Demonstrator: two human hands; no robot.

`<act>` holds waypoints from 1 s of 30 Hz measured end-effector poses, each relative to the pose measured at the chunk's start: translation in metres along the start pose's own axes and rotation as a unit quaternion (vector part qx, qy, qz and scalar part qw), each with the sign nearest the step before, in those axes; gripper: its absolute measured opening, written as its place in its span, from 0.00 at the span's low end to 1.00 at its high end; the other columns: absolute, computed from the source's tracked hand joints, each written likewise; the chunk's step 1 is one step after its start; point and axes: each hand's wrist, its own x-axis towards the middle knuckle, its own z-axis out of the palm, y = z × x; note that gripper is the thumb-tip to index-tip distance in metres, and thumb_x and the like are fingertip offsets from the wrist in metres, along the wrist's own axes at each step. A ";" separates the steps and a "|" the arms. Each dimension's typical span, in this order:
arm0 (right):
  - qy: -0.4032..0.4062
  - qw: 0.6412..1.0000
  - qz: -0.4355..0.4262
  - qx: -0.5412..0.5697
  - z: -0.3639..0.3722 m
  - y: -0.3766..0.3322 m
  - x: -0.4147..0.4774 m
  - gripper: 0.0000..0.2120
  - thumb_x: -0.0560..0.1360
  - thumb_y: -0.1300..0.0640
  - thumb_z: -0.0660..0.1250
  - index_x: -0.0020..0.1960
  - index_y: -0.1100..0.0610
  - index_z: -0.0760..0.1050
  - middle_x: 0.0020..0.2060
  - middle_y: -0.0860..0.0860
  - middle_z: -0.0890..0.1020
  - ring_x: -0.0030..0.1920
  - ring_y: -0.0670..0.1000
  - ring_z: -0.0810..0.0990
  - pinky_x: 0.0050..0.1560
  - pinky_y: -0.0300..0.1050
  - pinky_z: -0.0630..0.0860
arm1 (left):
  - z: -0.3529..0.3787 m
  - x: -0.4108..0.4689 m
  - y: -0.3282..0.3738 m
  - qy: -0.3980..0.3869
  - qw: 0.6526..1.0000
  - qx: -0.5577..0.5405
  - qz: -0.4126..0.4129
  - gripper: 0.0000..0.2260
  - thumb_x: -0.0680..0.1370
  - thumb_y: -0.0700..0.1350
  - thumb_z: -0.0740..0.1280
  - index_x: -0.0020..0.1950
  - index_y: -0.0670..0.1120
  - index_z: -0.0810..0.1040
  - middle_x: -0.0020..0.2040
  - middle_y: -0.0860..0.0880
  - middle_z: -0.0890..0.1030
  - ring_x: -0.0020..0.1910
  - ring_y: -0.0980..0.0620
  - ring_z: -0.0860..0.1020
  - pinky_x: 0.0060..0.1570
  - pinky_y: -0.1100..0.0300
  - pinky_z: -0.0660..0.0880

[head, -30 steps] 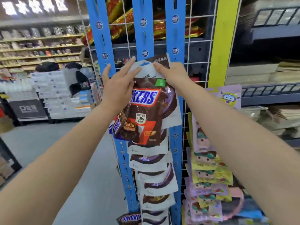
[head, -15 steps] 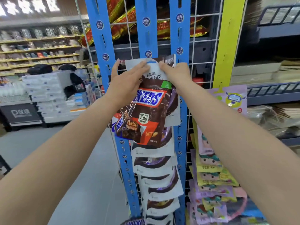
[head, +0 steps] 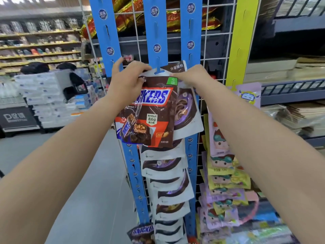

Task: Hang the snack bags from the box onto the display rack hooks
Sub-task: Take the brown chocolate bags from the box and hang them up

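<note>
Head view: the left hand (head: 128, 81) curls its fingers round the top left corner of a brown glossy Snickers snack bag (head: 149, 118). The right hand (head: 190, 76) pinches the top edge of a white-and-brown glossy pouch (head: 187, 111) just behind it. Both bags are pressed against the middle blue plastic hanging strip (head: 156, 32), whose tab shows through the pouch's hole. They sit above a column of hanging white pouches (head: 167, 175).

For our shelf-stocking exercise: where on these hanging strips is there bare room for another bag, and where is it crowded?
Free: the blue strips above the left hand and right hand; the left strip below the Snickers bag; the yellow strip above the pastel bags. Crowded: the middle strip below that bag, packed with overlapping white bags, and the pastel column.
</note>
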 end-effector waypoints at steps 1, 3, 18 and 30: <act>0.005 1.000 0.007 0.005 -0.002 0.001 0.000 0.18 0.67 0.47 0.75 0.40 0.58 0.70 0.47 0.54 0.80 0.48 0.52 0.80 0.47 0.45 0.79 | -0.001 -0.001 -0.001 0.005 1.000 0.005 -0.006 0.13 0.78 0.37 0.60 0.61 0.46 0.74 0.59 0.50 0.77 0.63 0.50 0.73 0.74 0.46 0.46; 0.053 0.998 -0.012 0.012 -0.004 0.003 -0.005 0.17 0.67 0.49 0.74 0.40 0.58 0.70 0.40 0.51 0.79 0.44 0.50 0.79 0.44 0.45 0.77 | -0.004 -0.007 -0.003 0.022 0.999 0.015 -0.020 0.10 0.78 0.38 0.62 0.58 0.45 0.76 0.56 0.48 0.79 0.60 0.48 0.75 0.74 0.47 0.47; -0.142 0.963 -0.224 -0.042 0.064 0.050 -0.104 0.10 0.74 0.56 0.68 0.46 0.64 0.80 0.42 0.58 0.81 0.44 0.49 0.76 0.49 0.48 0.75 | -0.013 -0.124 0.012 0.015 0.965 -0.074 -0.249 0.08 0.75 0.45 0.69 0.48 0.41 0.81 0.47 0.46 0.83 0.47 0.52 0.80 0.52 0.61 0.73; -0.298 0.924 -0.077 -0.227 0.171 0.119 -0.151 0.09 0.74 0.53 0.68 0.41 0.58 0.78 0.37 0.53 0.83 0.21 0.44 0.77 0.38 0.41 0.78 | 0.027 -0.248 -0.046 -0.362 0.807 -0.214 -0.415 0.09 0.72 0.44 0.73 0.37 0.47 0.74 0.36 0.51 0.80 0.35 0.53 0.79 0.36 0.63 0.74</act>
